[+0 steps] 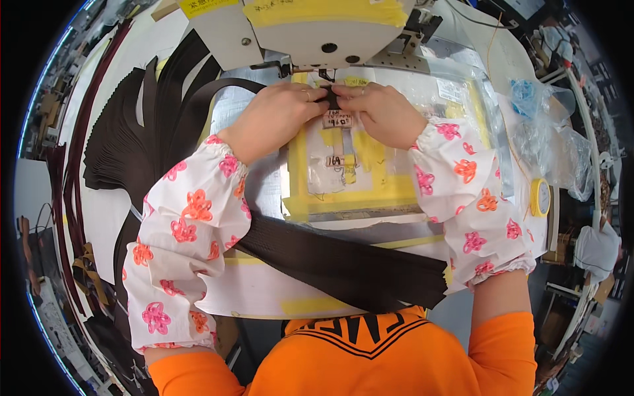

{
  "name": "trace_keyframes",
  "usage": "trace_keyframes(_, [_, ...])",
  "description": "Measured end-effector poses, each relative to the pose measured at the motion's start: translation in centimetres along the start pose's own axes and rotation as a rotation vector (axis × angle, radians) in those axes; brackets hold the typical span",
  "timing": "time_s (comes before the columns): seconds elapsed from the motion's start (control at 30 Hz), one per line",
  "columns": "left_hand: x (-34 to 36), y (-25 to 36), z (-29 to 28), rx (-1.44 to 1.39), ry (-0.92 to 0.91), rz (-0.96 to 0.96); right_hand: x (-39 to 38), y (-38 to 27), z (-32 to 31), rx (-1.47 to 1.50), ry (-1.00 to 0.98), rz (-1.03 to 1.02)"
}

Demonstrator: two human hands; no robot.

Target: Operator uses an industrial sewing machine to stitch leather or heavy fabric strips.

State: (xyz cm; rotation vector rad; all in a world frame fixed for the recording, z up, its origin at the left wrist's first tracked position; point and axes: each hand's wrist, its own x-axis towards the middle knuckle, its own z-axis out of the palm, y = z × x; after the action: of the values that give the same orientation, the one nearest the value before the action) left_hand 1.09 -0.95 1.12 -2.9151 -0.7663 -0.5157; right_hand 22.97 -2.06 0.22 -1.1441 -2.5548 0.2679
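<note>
My left hand [276, 117] and my right hand [384, 113] meet just under the presser foot [325, 74] of a white sewing machine [297, 38]. Fingers of both are closed on a short piece of dark brown strap [330, 99], pressing it on the bed. A long dark strap [231, 84] runs to my left hand from a large fanned bundle of straps [109, 142]. Below them is a yellow-taped clear plate [389, 188] with small handwritten labels. More dark straps [350, 270] lie along the table's front edge, beneath my left forearm.
Maroon strips [58, 198] hang along the left side of the table [211, 300]. Crumpled clear plastic bags [555, 145] and a round yellow tape-measure-like item [539, 197] lie at the right. Racks with bundles [594, 251] stand beyond the right edge.
</note>
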Motion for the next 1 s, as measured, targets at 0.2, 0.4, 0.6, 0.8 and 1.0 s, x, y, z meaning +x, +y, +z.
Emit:
trace_keyframes(0.2, [-0.5, -0.1, 2.1, -0.250, 0.123, -0.079, -0.3, -3.5, -0.5, -0.573, -0.118, -0.076])
trace_keyframes(0.4, [-0.3, 0.6, 1.7, -0.133, 0.163, -0.050, -1.4, -0.4, 0.5, -0.014, 0.086, 0.014])
trace_keyframes(0.6, [-0.5, 1.3, 1.3, 0.071, 0.010, -0.059, -1.6, 1.9, 1.7, 0.244, 0.273, 0.031])
trace_keyframes(0.8, [-0.8, 0.8, 2.5, -0.185, 0.151, -0.143, -2.2, -1.4, 1.6, -0.228, 0.190, -0.035])
trace_keyframes(1.0, [-0.4, 0.3, 2.5, -0.403, 0.124, -0.360, -0.6, -3.3, 1.3, -0.379, 0.070, -0.028])
